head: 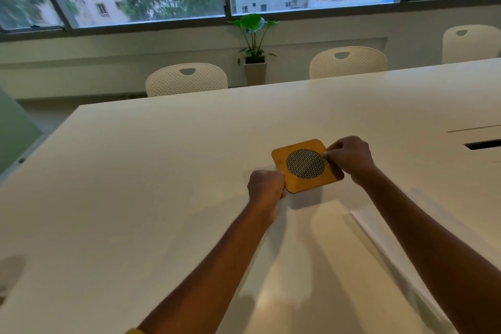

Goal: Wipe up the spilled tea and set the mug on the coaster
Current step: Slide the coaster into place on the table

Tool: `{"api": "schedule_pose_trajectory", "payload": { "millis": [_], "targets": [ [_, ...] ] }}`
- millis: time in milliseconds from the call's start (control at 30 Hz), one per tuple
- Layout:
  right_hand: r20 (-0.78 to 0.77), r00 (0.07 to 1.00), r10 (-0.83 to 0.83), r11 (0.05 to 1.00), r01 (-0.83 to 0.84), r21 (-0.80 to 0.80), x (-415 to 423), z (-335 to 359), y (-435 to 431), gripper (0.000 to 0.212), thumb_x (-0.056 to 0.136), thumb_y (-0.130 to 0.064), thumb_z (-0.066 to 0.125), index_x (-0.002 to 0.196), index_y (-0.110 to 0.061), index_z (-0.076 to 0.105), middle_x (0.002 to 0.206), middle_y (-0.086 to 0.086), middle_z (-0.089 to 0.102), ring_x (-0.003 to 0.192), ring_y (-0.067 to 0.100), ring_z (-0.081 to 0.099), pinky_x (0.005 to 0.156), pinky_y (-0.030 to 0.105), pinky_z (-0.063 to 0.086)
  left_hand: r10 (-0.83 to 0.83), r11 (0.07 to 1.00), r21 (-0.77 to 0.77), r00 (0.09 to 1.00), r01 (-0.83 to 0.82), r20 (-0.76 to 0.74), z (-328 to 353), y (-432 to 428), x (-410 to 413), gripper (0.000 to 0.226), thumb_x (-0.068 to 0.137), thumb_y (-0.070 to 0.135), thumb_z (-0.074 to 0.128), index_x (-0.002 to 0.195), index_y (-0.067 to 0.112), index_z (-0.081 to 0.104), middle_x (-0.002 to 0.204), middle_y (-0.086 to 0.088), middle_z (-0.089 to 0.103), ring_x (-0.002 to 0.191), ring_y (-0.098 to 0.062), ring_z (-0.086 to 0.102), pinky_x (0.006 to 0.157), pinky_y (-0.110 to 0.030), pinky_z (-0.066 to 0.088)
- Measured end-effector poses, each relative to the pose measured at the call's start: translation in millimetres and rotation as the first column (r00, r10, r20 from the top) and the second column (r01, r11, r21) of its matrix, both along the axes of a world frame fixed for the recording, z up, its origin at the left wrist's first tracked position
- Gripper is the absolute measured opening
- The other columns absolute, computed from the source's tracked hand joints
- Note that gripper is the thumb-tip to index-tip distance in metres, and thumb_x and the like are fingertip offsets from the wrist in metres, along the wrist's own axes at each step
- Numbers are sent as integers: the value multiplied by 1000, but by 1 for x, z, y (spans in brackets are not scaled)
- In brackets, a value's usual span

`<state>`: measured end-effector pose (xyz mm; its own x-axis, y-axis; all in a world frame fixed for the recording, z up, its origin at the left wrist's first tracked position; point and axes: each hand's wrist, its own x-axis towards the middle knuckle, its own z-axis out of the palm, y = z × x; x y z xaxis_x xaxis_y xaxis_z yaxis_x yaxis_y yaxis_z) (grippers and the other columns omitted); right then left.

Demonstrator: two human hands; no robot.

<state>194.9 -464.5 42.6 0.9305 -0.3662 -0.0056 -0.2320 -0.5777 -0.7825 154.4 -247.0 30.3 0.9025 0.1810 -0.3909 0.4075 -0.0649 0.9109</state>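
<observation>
So, coaster point(306, 165): it lay between my two hands and seemed held just off the table point(162, 171), with its shadow beneath.
Left hand point(264, 184): fingers curled, it pinched the near-left corner.
Right hand point(349, 158): it pinched the right edge.
Nearer hand: neither, both were on it.
Long axis: none, it was square.
Mug: out of view, so I judged the coaster had to go down first.

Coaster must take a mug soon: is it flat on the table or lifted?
Lifted: left hand and right hand grip the coaster by its edges, shadow apart on the table.
</observation>
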Motion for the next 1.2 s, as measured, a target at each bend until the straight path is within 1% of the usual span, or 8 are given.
{"api": "schedule_pose_trajectory", "payload": {
  "millis": [233, 367, 467, 700, 867, 967, 1100, 1200],
  "targets": [
    [69, 992, 105, 990, -111, 84, -15, 0, 108, 11, 87, -18, 84, 91, -8, 82, 90, 5, 79, 88, 21, 75, 80, 42, 65, 119, 993, -8, 990, -119, 81, 16, 109, -42, 29, 101, 9, 70, 73, 18, 70, 81, -9, 74, 76, -22, 70, 88, -46, 69],
    [80, 988, 132, 983, -141, 122, -26, -11, 164, 10, 86, -19, 86, 87, -10, 82, 87, 1, 78, 88, 19, 75, 81, 42, 65, 142, 990, -24, 988, -140, 67, 16, 169, -58, 16, 101, 7, 71, 86, 11, 75, 89, -12, 77, 77, -21, 73, 76, -36, 69],
    [66, 989, 133, 983, -140, 122, -34, -22, 201, 12, 87, -22, 86, 88, -11, 81, 87, 2, 78, 87, 20, 76, 82, 44, 66, 125, 991, -37, 992, -125, 11, 12, 206, -68, 6, 100, 4, 71, 99, 3, 76, 93, -15, 77, 78, -22, 73, 78, -37, 66],
    [2, 995, 98, 994, -98, 51, -55, -51, 256, 12, 86, -25, 84, 88, -13, 82, 80, -3, 73, 76, 13, 70, 67, 33, 59, 81, 997, -7, 991, -82, -111, -6, 260, -79, 17, 100, 2, 68, 112, -8, 76, 92, -21, 74, 70, -25, 70, 60, -30, 61],
    [-33, 996, 83, 996, -83, 12, -54, -61, 269, 13, 89, -25, 83, 90, -11, 81, 87, 4, 77, 85, 22, 75, 81, 46, 66, 50, 999, 21, 991, -48, -121, -17, 270, -72, 19, 101, 5, 70, 114, -8, 76, 96, -22, 72, 87, -32, 68, 76, -36, 61],
    [-51, 996, 70, 997, -71, -23, -51, -65, 274, 17, 90, -26, 83, 95, -10, 83, 93, 8, 80, 87, 24, 75, 82, 46, 65, 45, 998, 59, 992, -38, -121, -21, 274, -64, 15, 101, 5, 70, 110, -6, 76, 93, -20, 71, 84, -30, 65, 70, -33, 59],
    [-81, 995, 62, 996, -66, -54, -48, -70, 277, 21, 92, -28, 82, 100, -8, 83, 97, 10, 81, 89, 24, 75, 83, 44, 65, 36, 996, 90, 993, -26, -113, -29, 277, -53, 19, 100, 8, 72, 109, -8, 78, 87, -18, 69, 78, -28, 62, 78, -37, 58],
    [-75, 996, 43, 997, -48, -64, -48, -74, 277, 20, 92, -27, 82, 98, -8, 83, 94, 9, 80, 86, 22, 74, 78, 39, 63, 48, 991, 132, 993, -34, -104, -33, 278, -46, 23, 101, 14, 75, 104, -9, 79, 82, -18, 70, 74, -28, 63, 75, -37, 57]
  ]
}}
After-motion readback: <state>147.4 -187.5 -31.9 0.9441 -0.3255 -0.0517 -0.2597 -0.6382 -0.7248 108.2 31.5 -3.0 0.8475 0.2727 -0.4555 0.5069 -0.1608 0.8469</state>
